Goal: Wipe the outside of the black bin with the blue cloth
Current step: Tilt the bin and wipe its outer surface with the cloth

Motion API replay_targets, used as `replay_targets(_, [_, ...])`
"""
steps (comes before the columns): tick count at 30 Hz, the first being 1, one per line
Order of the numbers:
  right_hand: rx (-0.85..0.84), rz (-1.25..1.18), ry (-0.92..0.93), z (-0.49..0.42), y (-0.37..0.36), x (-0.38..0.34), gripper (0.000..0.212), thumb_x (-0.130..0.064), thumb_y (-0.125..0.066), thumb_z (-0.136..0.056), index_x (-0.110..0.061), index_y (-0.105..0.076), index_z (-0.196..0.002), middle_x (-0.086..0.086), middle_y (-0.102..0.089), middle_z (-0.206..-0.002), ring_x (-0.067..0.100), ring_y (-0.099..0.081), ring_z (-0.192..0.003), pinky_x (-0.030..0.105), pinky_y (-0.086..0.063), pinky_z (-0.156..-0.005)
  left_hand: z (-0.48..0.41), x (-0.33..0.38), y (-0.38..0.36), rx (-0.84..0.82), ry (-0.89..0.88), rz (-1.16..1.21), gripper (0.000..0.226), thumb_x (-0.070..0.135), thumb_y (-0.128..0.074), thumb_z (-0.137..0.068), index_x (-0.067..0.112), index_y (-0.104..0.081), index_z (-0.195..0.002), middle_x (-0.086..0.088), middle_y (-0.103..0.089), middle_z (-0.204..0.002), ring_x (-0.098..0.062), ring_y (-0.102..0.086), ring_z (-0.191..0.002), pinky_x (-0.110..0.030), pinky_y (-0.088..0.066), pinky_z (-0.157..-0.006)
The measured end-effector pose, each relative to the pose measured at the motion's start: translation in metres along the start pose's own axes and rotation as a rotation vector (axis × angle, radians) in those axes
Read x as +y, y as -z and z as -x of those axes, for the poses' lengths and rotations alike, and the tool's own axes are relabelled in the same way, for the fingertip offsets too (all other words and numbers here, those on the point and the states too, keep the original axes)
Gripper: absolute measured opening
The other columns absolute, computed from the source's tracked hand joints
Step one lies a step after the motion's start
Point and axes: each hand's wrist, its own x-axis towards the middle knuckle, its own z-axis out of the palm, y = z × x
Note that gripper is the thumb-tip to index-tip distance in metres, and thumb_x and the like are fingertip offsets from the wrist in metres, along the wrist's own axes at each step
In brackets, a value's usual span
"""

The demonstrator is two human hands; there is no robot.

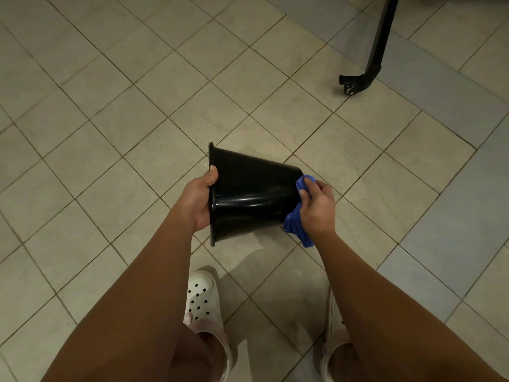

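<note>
White clogs (205,299) stand on tiled floor (110,133); left hand (199,201) grips the sideways black bin (248,194) at its rim, right hand (316,208) clenches the blue cloth (298,224) against its base.

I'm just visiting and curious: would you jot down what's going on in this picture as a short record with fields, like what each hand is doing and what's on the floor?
setting: beige tiled floor, seen from above
bin: black plastic tapered bin, held on its side above the floor, open rim to the left
left hand: grips the bin's rim
right hand: presses a crumpled blue cloth against the bin's narrow base end
footwear: white perforated clogs
other: black metal leg with a caster wheel, upper right
</note>
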Motion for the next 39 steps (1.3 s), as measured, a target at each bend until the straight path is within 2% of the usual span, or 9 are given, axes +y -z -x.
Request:
replay_targets(3, [-0.051,0.115,0.025,0.003,0.002,0.006,0.041,-0.012,-0.050,-0.095,-0.017,-0.044,-0.135,0.003,-0.032,-0.137,0.013,-0.036,-0.120,0.012,-0.022,-0.097,-0.001,-0.003,0.001,0.020,-0.040,-0.048,0.040,0.042,-0.045,-0.103,0.017,-0.059,-0.131,-0.015,-0.067,-0.121,-0.035,-0.065,-0.108,-0.047,-0.054,-0.084])
replay_targets(8, [0.031,0.108,0.030,0.004,0.005,0.002,0.039,-0.002,-0.049,-0.091,-0.015,-0.050,-0.128,0.006,-0.034,-0.129,0.008,-0.037,-0.102,0.011,-0.029,-0.092,-0.009,-0.009,-0.003,0.067,-0.095,-0.124,0.043,0.044,-0.044,-0.103,0.020,-0.055,-0.136,-0.015,-0.065,-0.125,-0.034,-0.062,-0.113,-0.050,-0.051,-0.097])
replay_targets(13, [0.178,0.041,-0.018,0.002,0.006,-0.005,0.028,-0.002,-0.056,-0.085,-0.015,-0.042,-0.106,0.007,-0.039,-0.120,0.010,-0.045,-0.089,0.010,-0.036,-0.071,-0.014,-0.013,-0.008,0.122,-0.103,-0.214,0.051,0.055,-0.042,-0.099,0.023,-0.052,-0.138,-0.013,-0.062,-0.127,-0.035,-0.058,-0.118,-0.056,-0.044,-0.106])
replay_targets(17, [0.177,0.082,-0.022,0.002,0.007,-0.005,0.026,-0.003,-0.059,-0.084,-0.012,-0.046,-0.104,0.007,-0.036,-0.122,0.009,-0.042,-0.092,0.008,-0.032,-0.079,-0.015,-0.014,-0.007,0.139,-0.096,-0.230,0.053,0.057,-0.040,-0.100,0.021,-0.051,-0.138,-0.013,-0.060,-0.127,-0.035,-0.057,-0.117,-0.056,-0.045,-0.105])
replay_targets(21, [0.118,0.117,0.084,0.011,-0.005,-0.004,0.030,-0.005,-0.064,-0.080,-0.012,-0.050,-0.105,0.007,-0.034,-0.123,0.011,-0.037,-0.104,0.016,-0.032,-0.092,-0.017,-0.016,-0.008,0.165,-0.093,-0.241,0.053,0.057,-0.039,-0.100,0.020,-0.052,-0.136,-0.013,-0.059,-0.129,-0.034,-0.055,-0.120,-0.054,-0.042,-0.108])
replay_targets(25, [0.006,0.099,0.228,0.025,-0.020,0.003,0.042,-0.007,-0.066,-0.077,-0.012,-0.052,-0.116,0.007,-0.033,-0.127,0.013,-0.038,-0.110,0.022,-0.036,-0.099,-0.020,-0.019,-0.008,0.164,-0.096,-0.229,0.056,0.059,-0.041,-0.099,0.021,-0.050,-0.139,-0.012,-0.058,-0.132,-0.035,-0.053,-0.124,-0.055,-0.038,-0.111])
replay_targets(28, [-0.042,0.178,0.358,0.035,-0.028,0.012,0.056,-0.006,-0.067,-0.076,-0.009,-0.048,-0.129,0.013,-0.033,-0.135,0.021,-0.037,-0.122,0.023,-0.030,-0.105,-0.021,-0.019,-0.008,0.187,-0.076,-0.218,0.062,0.063,-0.044,-0.094,0.022,-0.049,-0.141,-0.012,-0.057,-0.135,-0.036,-0.052,-0.125,-0.056,-0.039,-0.110])
replay_targets(33, [-0.020,0.359,0.571,0.037,-0.030,0.026,0.061,0.003,-0.065,-0.076,-0.004,-0.046,-0.133,0.027,-0.040,-0.135,0.035,-0.045,-0.115,0.035,-0.039,-0.099,-0.023,-0.020,-0.004,0.220,-0.051,-0.196,0.062,0.061,-0.045,-0.095,0.019,-0.048,-0.141,-0.013,-0.057,-0.133,-0.036,-0.053,-0.124,-0.056,-0.040,-0.109])
replay_targets(39, [0.001,0.475,0.430,0.036,-0.030,0.033,0.075,0.010,-0.072,-0.065,-0.010,-0.048,-0.133,0.024,-0.038,-0.137,0.036,-0.043,-0.117,0.040,-0.040,-0.098,-0.024,-0.023,-0.003,0.239,-0.077,-0.252,0.066,0.063,-0.041,-0.096,0.016,-0.046,-0.141,-0.014,-0.055,-0.137,-0.037,-0.050,-0.127,-0.055,-0.037,-0.112])
